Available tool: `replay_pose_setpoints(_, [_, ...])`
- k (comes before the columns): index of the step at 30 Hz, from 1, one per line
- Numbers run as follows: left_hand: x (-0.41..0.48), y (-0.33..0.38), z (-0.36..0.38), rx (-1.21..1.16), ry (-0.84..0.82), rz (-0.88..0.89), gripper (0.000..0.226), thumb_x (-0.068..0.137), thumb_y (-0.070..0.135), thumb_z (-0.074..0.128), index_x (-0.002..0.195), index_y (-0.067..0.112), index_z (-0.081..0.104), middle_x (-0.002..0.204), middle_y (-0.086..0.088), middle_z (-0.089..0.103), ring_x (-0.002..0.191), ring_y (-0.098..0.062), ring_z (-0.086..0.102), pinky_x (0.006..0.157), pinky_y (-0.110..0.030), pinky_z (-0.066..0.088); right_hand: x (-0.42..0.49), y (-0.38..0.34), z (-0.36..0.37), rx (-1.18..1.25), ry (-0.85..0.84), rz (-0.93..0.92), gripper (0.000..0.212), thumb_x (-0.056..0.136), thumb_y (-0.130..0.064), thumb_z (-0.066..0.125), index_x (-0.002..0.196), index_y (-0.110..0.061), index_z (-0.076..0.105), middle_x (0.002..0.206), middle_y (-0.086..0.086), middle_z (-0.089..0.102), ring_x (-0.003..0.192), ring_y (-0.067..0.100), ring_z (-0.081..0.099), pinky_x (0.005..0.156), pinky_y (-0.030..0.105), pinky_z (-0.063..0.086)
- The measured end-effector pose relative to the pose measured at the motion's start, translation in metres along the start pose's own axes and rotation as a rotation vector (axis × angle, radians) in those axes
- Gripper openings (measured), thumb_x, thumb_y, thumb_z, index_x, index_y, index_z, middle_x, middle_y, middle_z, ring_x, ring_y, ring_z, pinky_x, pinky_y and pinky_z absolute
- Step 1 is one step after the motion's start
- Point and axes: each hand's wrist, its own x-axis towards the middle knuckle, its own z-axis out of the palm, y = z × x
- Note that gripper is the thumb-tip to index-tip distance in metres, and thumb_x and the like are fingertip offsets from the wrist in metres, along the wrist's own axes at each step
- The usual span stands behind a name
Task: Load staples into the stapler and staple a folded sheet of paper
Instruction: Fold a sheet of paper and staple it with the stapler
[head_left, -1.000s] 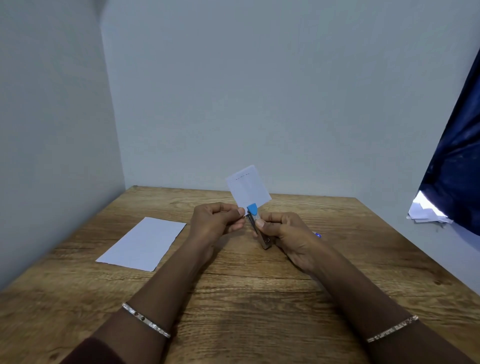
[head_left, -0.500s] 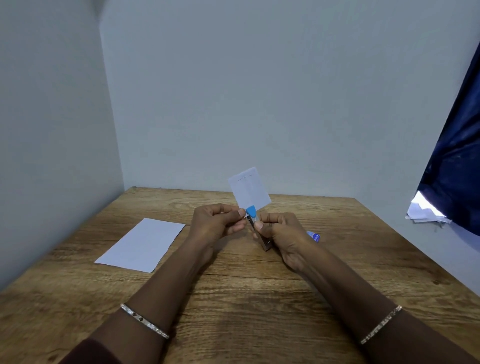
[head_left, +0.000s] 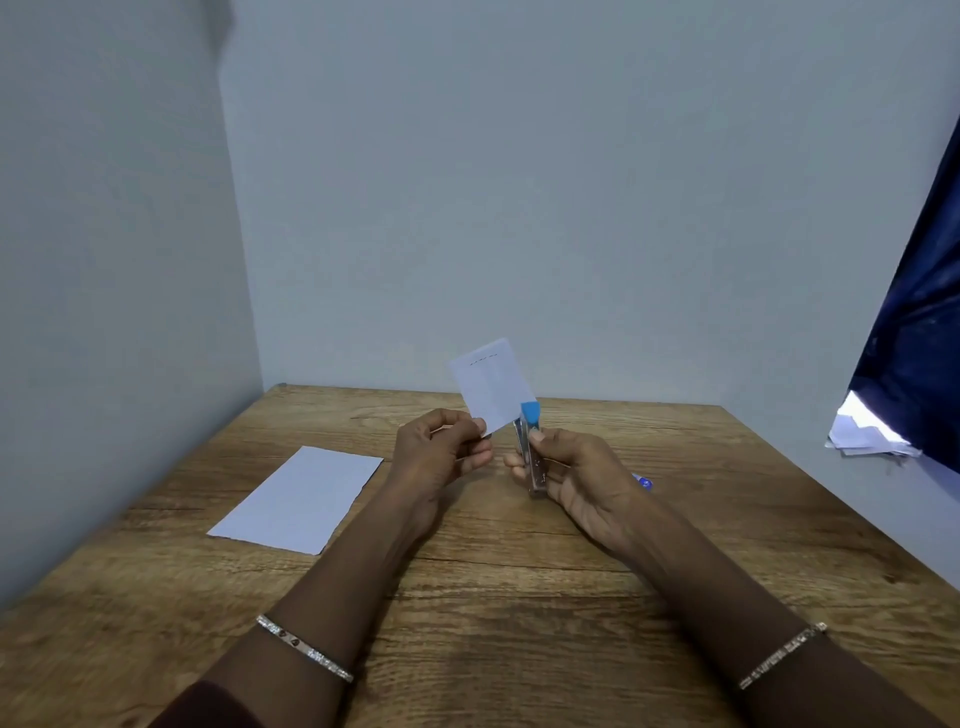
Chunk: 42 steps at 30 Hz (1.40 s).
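Folded paper now apart from stapler

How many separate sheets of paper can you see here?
2 for sure: a small folded sheet pinched in the left hand, and a flat sheet lying on the table left of it. The white heap past the table's right edge may hold more.

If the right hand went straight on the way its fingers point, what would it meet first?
The right hand would likely meet the left hand, across a small gap; the paper it pinches sits slightly higher, beside the stapler. Depth unclear.
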Motion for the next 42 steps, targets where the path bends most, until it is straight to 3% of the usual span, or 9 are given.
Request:
replay_pose_setpoints(3, [0.001,-0.001,0.001,-0.039,-0.009,-0.017,0.007,0.087,-0.003,0.071,0.084,-0.002,0.065,0.079,-0.016,0.071,0.065,-0.018,0.075,0.061,-0.024,0.062,0.001,-0.004,-0.002,0.111,0.095,0.022,0.009,0.088,-0.003,0.056,0.091,0.001,0.063,0.075,0.013,0.066,0.061,0.023,0.068,0.063,0.035,0.059])
replay_pose_setpoints(7, [-0.001,-0.001,0.005,-0.06,-0.023,-0.025,0.01,0.085,-0.007,0.073,0.083,-0.001,0.065,0.077,-0.016,0.073,0.067,-0.021,0.077,0.061,-0.023,0.061,-0.001,-0.005,-0.003,0.061,0.108,-0.038,0.009,0.078,-0.005,0.065,0.084,-0.007,0.057,0.061,0.002,0.053,0.047,0.013,0.046,0.045,0.025,0.04])
replay_pose_setpoints(10, [-0.005,-0.001,0.007,-0.061,-0.042,-0.038,0.016,0.081,-0.011,0.075,0.09,-0.002,0.066,0.079,-0.017,0.076,0.069,-0.023,0.077,0.061,-0.022,0.061,-0.001,-0.003,-0.005,-0.018,0.156,-0.088,0.025,0.077,-0.008,0.082,0.089,-0.009,0.061,0.058,0.0,0.05,0.043,0.011,0.042,0.044,0.025,0.037])
replay_pose_setpoints(16, [-0.009,-0.002,0.007,0.012,-0.085,-0.038,0.022,0.079,-0.007,0.079,0.098,-0.003,0.069,0.076,-0.012,0.077,0.068,-0.017,0.074,0.061,-0.02,0.06,0.001,0.001,-0.006,-0.038,0.146,-0.12,0.022,0.079,-0.009,0.084,0.08,-0.009,0.061,0.057,0.0,0.054,0.045,0.009,0.047,0.042,0.022,0.041])
replay_pose_setpoints(20, [-0.006,-0.003,0.006,0.019,-0.107,-0.04,0.008,0.088,0.002,0.073,0.094,-0.004,0.072,0.077,-0.014,0.077,0.07,-0.016,0.077,0.061,-0.019,0.06,0.002,0.0,-0.009,-0.066,0.15,-0.129,0.022,0.078,-0.014,0.085,0.081,-0.009,0.064,0.055,-0.001,0.056,0.044,0.008,0.048,0.044,0.022,0.042])
replay_pose_setpoints(25, [-0.004,-0.004,0.004,0.032,-0.103,-0.019,0.011,0.091,0.009,0.072,0.09,-0.002,0.073,0.076,-0.014,0.078,0.074,-0.019,0.078,0.06,-0.019,0.06,0.0,-0.003,-0.009,-0.096,0.127,-0.124,0.022,0.08,-0.018,0.084,0.084,-0.008,0.066,0.055,-0.002,0.058,0.045,0.008,0.047,0.045,0.023,0.042])
replay_pose_setpoints(30, [-0.001,-0.004,0.001,0.025,-0.053,0.031,0.014,0.088,0.005,0.074,0.098,-0.004,0.069,0.076,-0.014,0.079,0.079,-0.022,0.079,0.063,-0.02,0.06,-0.006,-0.011,-0.002,-0.225,0.046,0.028,0.04,0.078,-0.04,0.083,0.1,-0.011,0.067,0.067,0.001,0.066,0.052,0.01,0.051,0.051,0.027,0.042])
replay_pose_setpoints(37, [-0.001,-0.005,0.001,-0.068,-0.045,0.042,0.023,0.082,-0.005,0.076,0.102,-0.011,0.067,0.082,-0.017,0.079,0.082,-0.025,0.079,0.069,-0.023,0.062,-0.009,-0.009,0.0,-0.259,-0.133,0.077,0.021,0.099,-0.035,0.059,0.107,-0.015,0.06,0.093,0.009,0.071,0.064,0.011,0.059,0.05,0.025,0.048])
replay_pose_setpoints(42, [-0.003,-0.003,0.002,-0.092,-0.056,0.021,0.017,0.083,0.001,0.078,0.096,-0.008,0.07,0.083,-0.02,0.078,0.08,-0.024,0.079,0.066,-0.021,0.061,-0.011,-0.003,0.001,-0.254,-0.178,-0.017,0.041,0.081,-0.037,0.074,0.111,-0.012,0.065,0.097,0.007,0.074,0.075,0.01,0.068,0.051,0.022,0.05])
